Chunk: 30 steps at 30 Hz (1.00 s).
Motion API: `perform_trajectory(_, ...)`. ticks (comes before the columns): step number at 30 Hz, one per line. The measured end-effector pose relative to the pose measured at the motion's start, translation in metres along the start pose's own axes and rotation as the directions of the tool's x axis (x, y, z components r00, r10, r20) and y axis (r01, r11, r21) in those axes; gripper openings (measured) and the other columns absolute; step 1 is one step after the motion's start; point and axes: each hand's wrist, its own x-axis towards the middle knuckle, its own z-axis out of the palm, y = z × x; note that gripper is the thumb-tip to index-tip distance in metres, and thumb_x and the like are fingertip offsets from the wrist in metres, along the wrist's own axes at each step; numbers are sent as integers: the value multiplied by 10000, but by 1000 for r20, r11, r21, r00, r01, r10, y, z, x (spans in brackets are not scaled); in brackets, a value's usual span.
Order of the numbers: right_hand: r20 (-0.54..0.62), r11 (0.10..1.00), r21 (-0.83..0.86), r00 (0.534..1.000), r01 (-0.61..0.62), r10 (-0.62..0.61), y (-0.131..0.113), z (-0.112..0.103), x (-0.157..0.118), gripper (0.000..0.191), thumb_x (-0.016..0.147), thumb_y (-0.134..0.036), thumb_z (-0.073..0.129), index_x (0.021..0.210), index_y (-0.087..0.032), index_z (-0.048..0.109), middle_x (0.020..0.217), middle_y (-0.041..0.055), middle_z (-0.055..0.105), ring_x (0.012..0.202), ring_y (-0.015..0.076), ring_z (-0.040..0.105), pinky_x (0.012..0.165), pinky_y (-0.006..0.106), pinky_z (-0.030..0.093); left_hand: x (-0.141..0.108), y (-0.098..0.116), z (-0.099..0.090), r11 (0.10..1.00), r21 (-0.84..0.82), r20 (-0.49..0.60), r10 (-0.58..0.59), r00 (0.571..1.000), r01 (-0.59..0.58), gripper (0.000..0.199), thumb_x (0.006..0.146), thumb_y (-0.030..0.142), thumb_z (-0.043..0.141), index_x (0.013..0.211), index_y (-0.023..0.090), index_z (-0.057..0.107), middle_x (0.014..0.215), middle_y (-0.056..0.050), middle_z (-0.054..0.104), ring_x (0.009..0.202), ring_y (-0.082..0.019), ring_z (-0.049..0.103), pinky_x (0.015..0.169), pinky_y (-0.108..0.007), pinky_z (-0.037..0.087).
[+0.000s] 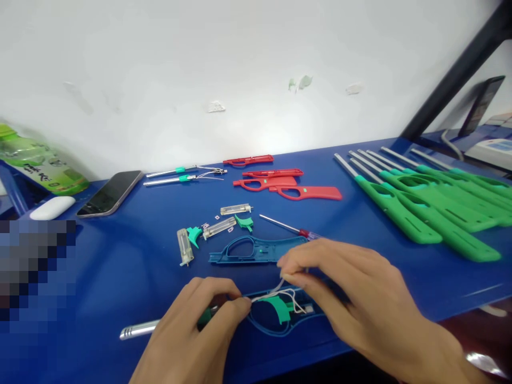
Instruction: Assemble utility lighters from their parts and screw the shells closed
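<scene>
A blue lighter shell half (276, 333) lies at the table's front edge with a green trigger (279, 309) and thin white tubing (290, 292) in it. My left hand (192, 330) is closed at its left end, thumb and fingertips pinching the tubing there. From under that hand a silver lighter nozzle (140, 329) sticks out to the left. Above the shell, my right hand (356, 298) pinches a strand of the tubing between thumb and forefinger. Just behind lies a second blue shell half (276, 250), partly covered by the right hand. The shell's right end is hidden.
Clear fuel tanks (220, 228) and loose green triggers (194, 236) lie behind my left hand, near a screwdriver (280, 224). Red shells (312, 193) and two nozzles (168, 181) sit farther back. Green lighters (420, 213) fill the right; a phone (112, 193) and bottle (44, 165) stand left.
</scene>
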Motion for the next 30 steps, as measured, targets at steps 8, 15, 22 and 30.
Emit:
perform_trajectory(8,130,993,97,990,-72,59,12,-2,-1,130,1069,-220,674,979,-272,753,932,-39,816,831,136,767,914,256,599,2,1,-1,1000,18,3,15,1000,-15,332,1008,65,489,1151,306,669,1063,11,700,846,-110,698,745,-198,559)
perform_trajectory(15,93,970,239,994,33,-57,7,-2,-2,117,1022,-132,732,1055,-242,755,983,-66,831,851,86,758,893,172,576,4,1,-1,1000,21,26,10,1000,-11,308,1038,97,487,1178,313,656,1082,11,697,873,-125,689,771,-231,563)
perform_trajectory(22,77,973,146,979,178,-191,5,-5,-6,296,1112,-100,523,1176,-271,756,1035,-60,821,896,54,764,832,138,563,0,1,-3,999,30,43,29,999,-30,323,1044,83,483,1214,303,649,1101,8,700,910,-132,684,798,-242,562)
perform_trajectory(30,105,971,145,973,188,-204,6,-5,-10,393,1118,-61,407,1197,-312,699,1089,-84,798,901,1,772,847,90,529,1,-1,-2,999,35,72,31,997,-34,386,1008,41,467,1215,314,645,1105,18,697,923,-129,680,770,-223,568)
